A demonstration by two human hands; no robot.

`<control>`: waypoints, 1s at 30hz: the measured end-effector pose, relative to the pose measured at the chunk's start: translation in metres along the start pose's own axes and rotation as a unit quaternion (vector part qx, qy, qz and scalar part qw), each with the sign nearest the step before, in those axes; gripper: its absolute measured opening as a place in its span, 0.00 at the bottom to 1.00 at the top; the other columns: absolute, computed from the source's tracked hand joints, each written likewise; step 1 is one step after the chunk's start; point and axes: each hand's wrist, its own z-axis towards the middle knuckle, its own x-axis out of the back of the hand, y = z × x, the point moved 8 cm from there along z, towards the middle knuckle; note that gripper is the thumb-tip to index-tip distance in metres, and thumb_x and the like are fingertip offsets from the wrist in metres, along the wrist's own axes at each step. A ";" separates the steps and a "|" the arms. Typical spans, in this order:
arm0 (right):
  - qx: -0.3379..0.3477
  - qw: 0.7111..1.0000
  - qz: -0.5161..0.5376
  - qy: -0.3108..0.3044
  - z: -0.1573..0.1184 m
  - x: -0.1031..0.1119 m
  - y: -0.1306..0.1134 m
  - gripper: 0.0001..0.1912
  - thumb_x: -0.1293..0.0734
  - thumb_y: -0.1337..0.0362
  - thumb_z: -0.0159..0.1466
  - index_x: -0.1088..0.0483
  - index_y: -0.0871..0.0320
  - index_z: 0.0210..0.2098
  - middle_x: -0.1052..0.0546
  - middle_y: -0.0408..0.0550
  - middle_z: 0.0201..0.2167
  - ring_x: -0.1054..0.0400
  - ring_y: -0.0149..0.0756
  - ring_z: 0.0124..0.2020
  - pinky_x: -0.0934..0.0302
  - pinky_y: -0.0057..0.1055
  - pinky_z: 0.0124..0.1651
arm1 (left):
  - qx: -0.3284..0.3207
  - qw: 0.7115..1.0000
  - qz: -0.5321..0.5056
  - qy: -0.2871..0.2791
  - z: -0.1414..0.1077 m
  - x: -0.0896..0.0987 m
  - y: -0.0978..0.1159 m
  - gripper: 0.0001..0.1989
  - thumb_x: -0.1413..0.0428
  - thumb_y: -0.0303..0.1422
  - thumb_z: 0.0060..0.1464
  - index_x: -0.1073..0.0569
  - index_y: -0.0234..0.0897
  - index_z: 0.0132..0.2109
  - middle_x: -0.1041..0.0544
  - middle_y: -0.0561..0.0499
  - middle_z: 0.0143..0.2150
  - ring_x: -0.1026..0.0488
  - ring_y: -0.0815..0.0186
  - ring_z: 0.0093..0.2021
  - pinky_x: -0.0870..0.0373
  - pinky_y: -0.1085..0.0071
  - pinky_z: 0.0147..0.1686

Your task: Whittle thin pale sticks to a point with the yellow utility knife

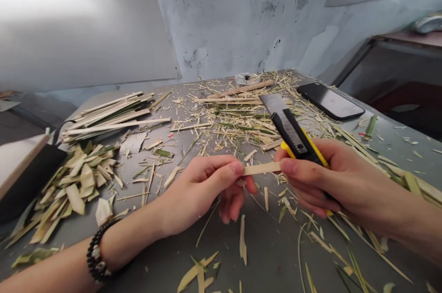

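Above the grey table (272, 256), just in front of the phone (329, 100): a short pale bamboo strip (261, 168), held level between both hands. Left hand (203, 189) pinching the strip's left end between thumb and forefinger, remaining fingers curled beneath; beaded bracelet (96, 254) on that wrist. Right hand (331, 180) closed around a yellow-and-black utility knife (293, 134), blade extended and pointing up toward the phone, thumb pressed on the strip's right end. Strip clear of the table surface, not touching the shavings underneath.

Left of the phone: a heap of thin bamboo shavings (241, 120) with a round wooden stick (241, 89) lying along its far edge. Farther left of the phone: a bundle of long split strips (110, 115), and nearer the left wrist a pile of short flat offcuts (78, 180). Scattered slivers and green peelings across the table below both hands.
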 end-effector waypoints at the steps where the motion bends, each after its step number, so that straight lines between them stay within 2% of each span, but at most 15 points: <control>1: 0.008 1.000 -0.002 0.018 -0.002 0.003 -0.004 0.17 0.26 0.47 0.61 0.28 0.53 0.34 0.43 0.33 0.13 0.50 0.22 0.13 0.45 0.21 0.15 | -0.003 1.000 0.003 -0.002 0.000 0.000 0.000 0.21 0.55 0.42 0.71 0.24 0.35 0.38 0.28 0.54 0.21 0.33 0.72 0.20 0.35 0.77 0.24; 4: 0.038 0.994 0.018 0.097 -0.003 0.020 -0.018 0.13 0.26 0.52 0.62 0.29 0.52 0.31 0.43 0.34 0.14 0.50 0.23 0.13 0.46 0.23 0.14 | -0.014 1.000 0.005 -0.003 0.000 0.000 0.001 0.24 0.57 0.46 0.72 0.26 0.36 0.37 0.27 0.53 0.22 0.32 0.71 0.20 0.34 0.76 0.25; 6: 0.067 0.985 0.039 0.154 -0.002 0.033 -0.027 0.13 0.26 0.53 0.63 0.29 0.52 0.30 0.43 0.35 0.15 0.50 0.24 0.13 0.47 0.24 0.14 | -0.024 1.000 0.005 0.000 0.000 0.002 0.002 0.22 0.56 0.46 0.72 0.29 0.37 0.35 0.29 0.55 0.21 0.33 0.72 0.20 0.35 0.76 0.26; 8: 0.086 0.977 0.051 0.187 0.001 0.041 -0.031 0.14 0.26 0.53 0.62 0.30 0.53 0.29 0.43 0.36 0.16 0.51 0.23 0.13 0.48 0.25 0.13 | -0.029 1.000 0.003 0.003 0.000 0.003 0.001 0.21 0.55 0.44 0.72 0.33 0.38 0.33 0.30 0.57 0.20 0.35 0.73 0.20 0.36 0.77 0.26; 16: 0.058 0.986 0.045 0.150 0.008 0.033 -0.013 0.17 0.25 0.50 0.62 0.31 0.54 0.28 0.41 0.35 0.17 0.50 0.23 0.13 0.47 0.23 0.14 | -0.020 0.999 -0.033 -0.008 -0.001 0.003 -0.003 0.21 0.57 0.43 0.73 0.39 0.39 0.31 0.41 0.61 0.20 0.36 0.76 0.19 0.37 0.80 0.23; 21: 0.038 0.987 0.045 0.147 0.011 0.031 -0.004 0.20 0.25 0.50 0.61 0.34 0.54 0.26 0.41 0.35 0.17 0.50 0.22 0.13 0.47 0.22 0.14 | -0.020 0.999 -0.021 -0.026 -0.002 0.000 -0.002 0.21 0.57 0.43 0.73 0.40 0.39 0.31 0.43 0.62 0.20 0.37 0.76 0.18 0.38 0.80 0.21; 30: 0.022 0.990 0.035 0.134 0.014 0.028 0.006 0.18 0.25 0.50 0.61 0.33 0.54 0.28 0.40 0.35 0.17 0.50 0.22 0.13 0.46 0.22 0.14 | -0.017 0.999 -0.012 -0.045 0.000 -0.002 0.000 0.21 0.57 0.43 0.73 0.41 0.39 0.30 0.45 0.62 0.21 0.38 0.76 0.19 0.39 0.79 0.21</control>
